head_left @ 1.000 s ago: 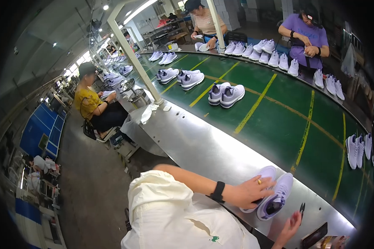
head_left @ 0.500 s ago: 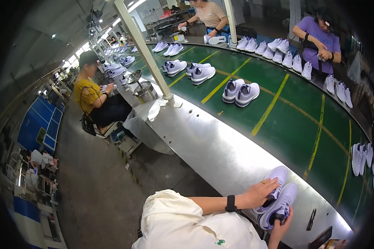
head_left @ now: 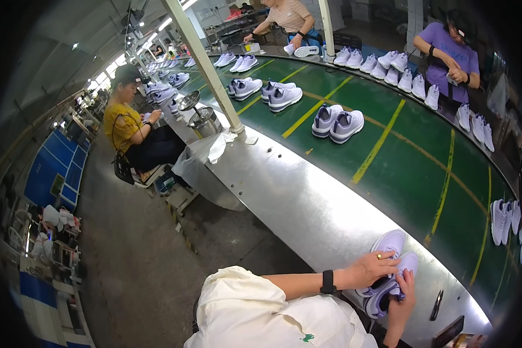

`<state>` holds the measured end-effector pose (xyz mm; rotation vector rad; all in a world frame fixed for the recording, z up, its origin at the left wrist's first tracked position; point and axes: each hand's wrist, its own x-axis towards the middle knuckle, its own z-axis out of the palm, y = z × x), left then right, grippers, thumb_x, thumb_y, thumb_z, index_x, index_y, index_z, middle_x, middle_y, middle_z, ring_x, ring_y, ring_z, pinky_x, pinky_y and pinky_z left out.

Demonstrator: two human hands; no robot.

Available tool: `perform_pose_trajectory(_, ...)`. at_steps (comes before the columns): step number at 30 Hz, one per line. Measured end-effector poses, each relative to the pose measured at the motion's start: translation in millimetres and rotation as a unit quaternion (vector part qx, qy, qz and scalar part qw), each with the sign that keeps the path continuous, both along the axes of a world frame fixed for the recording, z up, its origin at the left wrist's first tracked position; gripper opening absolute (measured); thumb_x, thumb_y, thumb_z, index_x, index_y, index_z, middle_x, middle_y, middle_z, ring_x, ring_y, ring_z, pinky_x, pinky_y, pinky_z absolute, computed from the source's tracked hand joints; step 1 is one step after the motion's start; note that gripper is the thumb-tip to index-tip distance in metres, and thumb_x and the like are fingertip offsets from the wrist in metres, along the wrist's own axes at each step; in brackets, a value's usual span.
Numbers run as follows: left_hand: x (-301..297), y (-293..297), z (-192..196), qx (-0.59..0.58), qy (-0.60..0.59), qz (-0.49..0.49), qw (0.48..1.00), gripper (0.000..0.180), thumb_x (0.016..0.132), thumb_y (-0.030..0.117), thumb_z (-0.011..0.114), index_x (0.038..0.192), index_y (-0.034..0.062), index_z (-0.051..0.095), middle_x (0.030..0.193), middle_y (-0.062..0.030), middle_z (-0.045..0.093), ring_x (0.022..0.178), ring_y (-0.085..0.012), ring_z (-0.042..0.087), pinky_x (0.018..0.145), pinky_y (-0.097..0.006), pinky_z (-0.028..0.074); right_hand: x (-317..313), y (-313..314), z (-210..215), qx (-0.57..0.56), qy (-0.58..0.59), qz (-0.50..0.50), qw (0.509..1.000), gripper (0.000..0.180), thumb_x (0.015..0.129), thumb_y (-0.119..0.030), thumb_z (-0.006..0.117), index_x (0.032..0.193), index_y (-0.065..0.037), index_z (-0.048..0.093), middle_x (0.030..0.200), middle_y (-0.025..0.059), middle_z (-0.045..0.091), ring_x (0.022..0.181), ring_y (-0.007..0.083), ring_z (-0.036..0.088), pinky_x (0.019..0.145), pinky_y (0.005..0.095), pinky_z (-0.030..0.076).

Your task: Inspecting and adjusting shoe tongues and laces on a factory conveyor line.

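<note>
two lilac sneakers (head_left: 391,267) sit side by side at the near right edge of the steel workbench (head_left: 296,191), and both of the person's hands are on them. the left hand (head_left: 372,268), with a ring on one finger and a black watch at the wrist, lies over the collar of the nearer shoe, fingers curled loosely down onto it. the right hand (head_left: 401,298) comes up from below, fingers pinched at that shoe's side; whether it grips a lace or the upper i cannot tell from here. one dark pen-like tool (head_left: 435,304) lies just right of the hands. on the green conveyor belt (head_left: 412,168) beyond, one pair of sneakers (head_left: 337,123) rides in the middle, two more pairs (head_left: 264,91) farther left. three other workers are at the line: one in yellow (head_left: 127,124) on the left, one in stripes (head_left: 287,17) far off, one in purple (head_left: 449,55) far right.
</note>
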<state>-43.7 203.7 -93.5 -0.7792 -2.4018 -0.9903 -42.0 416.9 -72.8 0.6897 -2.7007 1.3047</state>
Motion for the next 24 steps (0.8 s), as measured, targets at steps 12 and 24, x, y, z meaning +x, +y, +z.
perform_pose_trajectory(12, 7, -20, -2, 0.179, -0.123, 0.071, 0.974, 0.052, 0.071, -0.005, 0.069, 0.121, 0.0054, 0.059, 0.139, -0.0213, 0.050, 0.125, -0.0349, 0.053, 0.101, -0.041, 0.045, 1, -29, -5, -0.063, 0.027, -0.082, 0.994, 0.056, 0.073, 0.010, 0.053, 0.127, -0.002, 0.058, 0.134, 0.0166, 0.057, 0.132, 0.0329, 0.047, 0.109, 0.0388, 0.037)
perform_pose_trajectory(24, 17, -34, -7, 0.199, -0.055, 0.014, 0.978, 0.031, 0.079, -0.012, 0.062, 0.105, 0.0041, 0.071, 0.138, -0.0208, 0.043, 0.122, -0.0388, 0.056, 0.098, -0.041, 0.050, 17, -30, 10, -0.142, -0.081, -0.101, 0.981, 0.072, 0.072, 0.005, 0.063, 0.140, -0.002, 0.043, 0.147, 0.0180, 0.043, 0.137, 0.0327, 0.041, 0.111, 0.0385, 0.034)
